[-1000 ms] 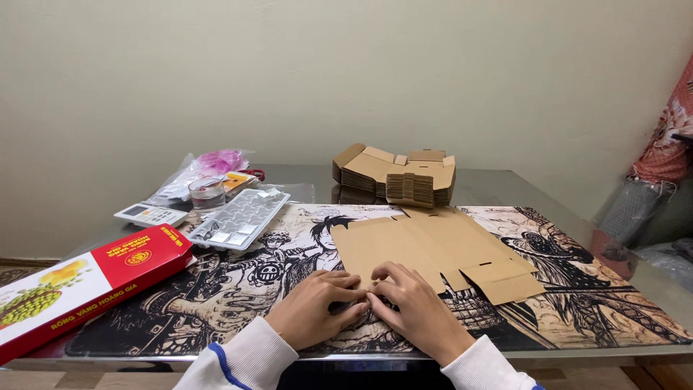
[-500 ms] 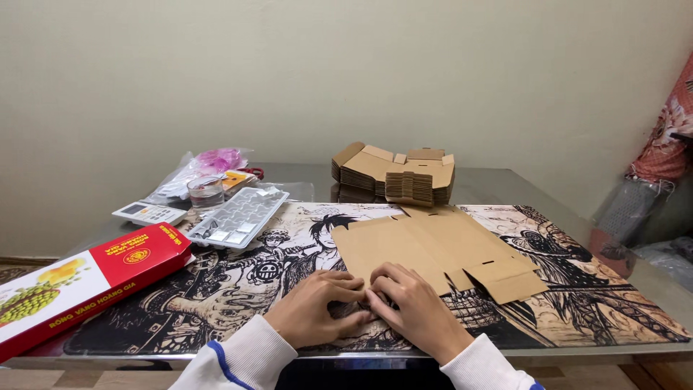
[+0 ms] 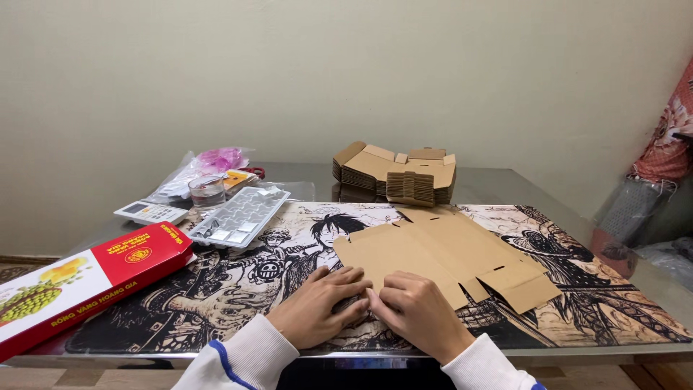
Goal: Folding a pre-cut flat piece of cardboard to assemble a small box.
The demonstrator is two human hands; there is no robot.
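From the head camera, a flat die-cut cardboard blank (image 3: pixel 440 256) lies unfolded on a printed desk mat (image 3: pixel 238 289) with black-and-sepia comic artwork, which covers most of a glass-topped table (image 3: pixel 498 186). The blank is plain brown, with tabs and slots cut along its far and right edges; its near-left corner sits under the person's hands.

Behind it, near the far edge of the table, a stack of the same brown blanks (image 3: pixel 395 172) rests in a tidy pile. At the left front, a long red box (image 3: pixel 86 285) lies at an angle, half on the mat — one end is white with a picture of green and yellow fruit, and a round yellow emblem sits on the red part. Just beyond it lies a clear plastic tray with small compartments (image 3: pixel 240 217), and beside that a white remote control (image 3: pixel 150 212) with a small screen. A short glass (image 3: pixel 207 192) stands behind the tray, next to clear plastic bags (image 3: pixel 189 172) with something pink inside.

Both hands rest low and close together at the near edge of the mat, wrists in white sleeves. The left hand (image 3: pixel 317 314) lies palm down, fingers together and stretched toward the blank's corner, tips pressing on the cardboard. The right hand (image 3: pixel 421 314) is curled — knuckles up, fingers bent and pressed onto the blank's near edge, touching the left hand's fingertips.
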